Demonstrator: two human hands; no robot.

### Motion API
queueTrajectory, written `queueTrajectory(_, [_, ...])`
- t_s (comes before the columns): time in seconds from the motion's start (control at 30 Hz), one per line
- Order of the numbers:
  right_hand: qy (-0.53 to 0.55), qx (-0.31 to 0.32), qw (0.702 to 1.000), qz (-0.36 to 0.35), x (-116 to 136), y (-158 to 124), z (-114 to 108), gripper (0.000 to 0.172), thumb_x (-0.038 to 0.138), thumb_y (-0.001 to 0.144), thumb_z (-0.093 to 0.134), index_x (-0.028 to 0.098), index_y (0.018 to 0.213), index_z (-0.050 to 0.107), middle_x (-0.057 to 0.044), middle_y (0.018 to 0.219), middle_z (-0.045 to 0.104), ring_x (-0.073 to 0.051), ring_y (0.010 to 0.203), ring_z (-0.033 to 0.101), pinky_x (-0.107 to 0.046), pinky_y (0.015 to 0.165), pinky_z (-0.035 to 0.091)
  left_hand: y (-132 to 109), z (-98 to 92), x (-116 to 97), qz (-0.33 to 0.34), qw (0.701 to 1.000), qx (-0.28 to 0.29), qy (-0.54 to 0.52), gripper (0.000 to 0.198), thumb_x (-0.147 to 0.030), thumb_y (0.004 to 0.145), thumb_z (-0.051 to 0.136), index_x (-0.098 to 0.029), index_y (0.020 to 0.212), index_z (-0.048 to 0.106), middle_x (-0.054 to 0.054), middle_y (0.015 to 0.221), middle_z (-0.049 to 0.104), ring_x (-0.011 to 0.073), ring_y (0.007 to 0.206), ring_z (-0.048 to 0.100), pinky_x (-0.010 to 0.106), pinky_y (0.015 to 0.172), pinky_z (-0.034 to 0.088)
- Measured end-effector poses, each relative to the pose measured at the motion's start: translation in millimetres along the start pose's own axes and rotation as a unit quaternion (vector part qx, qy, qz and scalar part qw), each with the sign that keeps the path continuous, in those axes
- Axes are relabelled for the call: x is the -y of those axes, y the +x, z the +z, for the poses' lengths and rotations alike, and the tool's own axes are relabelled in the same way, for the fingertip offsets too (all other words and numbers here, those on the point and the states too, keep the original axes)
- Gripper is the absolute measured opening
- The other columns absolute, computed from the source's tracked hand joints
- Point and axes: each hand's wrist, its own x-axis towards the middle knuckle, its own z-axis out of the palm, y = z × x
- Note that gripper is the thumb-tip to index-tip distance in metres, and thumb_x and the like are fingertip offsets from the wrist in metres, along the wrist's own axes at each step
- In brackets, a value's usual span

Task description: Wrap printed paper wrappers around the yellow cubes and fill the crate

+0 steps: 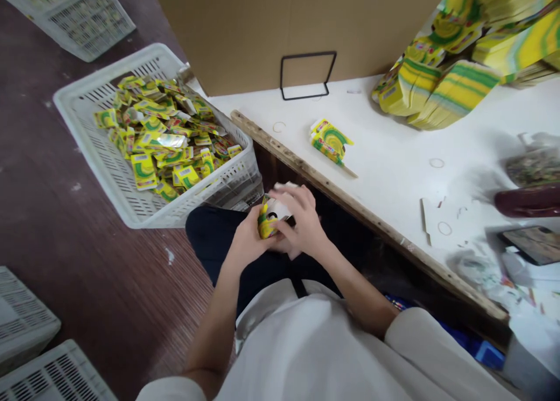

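Above my lap, my left hand point(248, 242) is closed round a small yellow-and-green carton point(265, 221), its thumb and fingers on the printed side. My right hand point(304, 223) curls over the other side, thumb against the carton and fingers slightly blurred. White inner card of the carton shows between the hands, and part of it is hidden by the right fingers. On the white table, a flattened carton point(331, 141) of the same print lies beyond the hands. To the left, a white plastic basket point(126, 206) holds a heap of such cartons.
A large cardboard box point(245, 34) stands at the back, with a black wire frame point(305, 97) before it. Stacks of flat cartons point(455, 95) lie at the right, near a phone point(531, 243). The table's wooden edge point(324, 185) runs diagonally by my knees. More crates point(90, 25) stand on the floor.
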Motion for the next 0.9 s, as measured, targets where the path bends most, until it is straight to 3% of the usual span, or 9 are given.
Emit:
queueTrajectory(0.1, [0.124,-0.106,0.979,0.123,-7,-1,12,0.079,0.053,0.086,0.068,0.026,0.153,0.035,-0.015,0.151,0.046,-0.03,0.144,0.041,-0.053,0.123,0.031,-2,19.1,-4,0.013,0.995,-0.091,0.031,0.076,-0.049,0.064,0.088,-0.021,0.126,0.053,0.01,0.112,0.069,0.0318,0.098,0.07,0.045,0.084,0.057])
queueTrajectory(0.2, [0.261,-0.124,0.93,0.228,-15,-5,25,0.097,0.061,0.082,0.069,0.023,0.157,0.02,-0.02,0.152,0.043,-0.028,0.143,0.045,-0.049,0.119,0.039,-4,28.6,-4,0.061,0.989,-0.135,0.032,0.08,-0.044,0.066,0.088,-0.022,0.132,0.049,0.012,0.124,0.065,0.0316,0.11,0.068,0.043,0.092,0.056])
queueTrajectory(0.3, [0.301,-0.179,0.9,0.26,-12,-8,33,0.108,0.06,0.077,0.075,0.025,0.158,0.013,-0.02,0.16,0.034,-0.027,0.145,0.044,-0.046,0.117,0.042,-2,31.8,-2,0.119,0.978,-0.168,0.035,0.079,-0.041,0.073,0.084,-0.022,0.139,0.045,0.013,0.127,0.063,0.0294,0.114,0.066,0.04,0.094,0.055])
queueTrajectory(0.4, [0.36,-0.154,0.875,0.284,-5,-5,32,0.098,0.061,0.076,0.075,0.028,0.155,0.027,-0.015,0.154,0.047,-0.026,0.136,0.054,-0.045,0.112,0.048,0,34.6,1,0.16,0.961,-0.217,0.055,0.073,-0.044,0.077,0.08,-0.021,0.138,0.046,0.014,0.12,0.064,0.0288,0.108,0.066,0.039,0.089,0.055])
queueTrajectory(0.5, [0.422,-0.001,0.857,0.296,-3,2,26,0.07,0.061,0.076,0.075,0.023,0.133,0.06,-0.012,0.13,0.067,-0.028,0.122,0.064,-0.045,0.107,0.053,3,37.0,5,0.177,0.954,-0.231,0.075,0.062,-0.041,0.078,0.079,-0.022,0.13,0.051,0.012,0.115,0.063,0.0281,0.104,0.066,0.039,0.086,0.055])
queueTrajectory(0.57, [0.414,0.058,0.869,0.266,-5,5,22,0.052,0.056,0.081,0.072,0.022,0.12,0.069,-0.011,0.124,0.071,-0.028,0.119,0.066,-0.045,0.109,0.051,3,36.7,8,0.187,0.954,-0.224,0.076,0.057,-0.036,0.077,0.078,-0.023,0.125,0.052,0.01,0.112,0.063,0.0271,0.102,0.066,0.039,0.085,0.055])
queueTrajectory(0.63, [0.375,0.061,0.898,0.223,-6,5,19,0.043,0.049,0.087,0.066,0.023,0.122,0.069,-0.01,0.128,0.07,-0.026,0.122,0.065,-0.045,0.113,0.047,3,34.9,10,0.189,0.957,-0.207,0.073,0.054,-0.03,0.074,0.077,-0.024,0.122,0.052,0.009,0.111,0.062,0.0265,0.101,0.065,0.038,0.083,0.055])
queueTrajectory(0.83, [0.182,0.124,0.97,0.106,-2,-9,17,0.073,0.032,0.088,0.068,0.028,0.155,0.041,-0.009,0.16,0.044,-0.028,0.146,0.044,-0.048,0.121,0.037,5,35.2,19,0.108,0.988,-0.098,0.046,0.051,-0.026,0.075,0.07,-0.024,0.123,0.052,0.009,0.112,0.061,0.0254,0.095,0.066,0.037,0.079,0.056])
queueTrajectory(0.9, [0.144,0.155,0.974,0.083,-4,-13,18,0.066,0.022,0.091,0.062,0.028,0.154,0.045,-0.008,0.164,0.037,-0.027,0.15,0.04,-0.047,0.122,0.037,7,40.4,22,0.106,0.989,-0.094,0.046,0.044,-0.025,0.076,0.067,-0.022,0.119,0.055,0.011,0.114,0.06,0.0274,0.099,0.066,0.039,0.082,0.056])
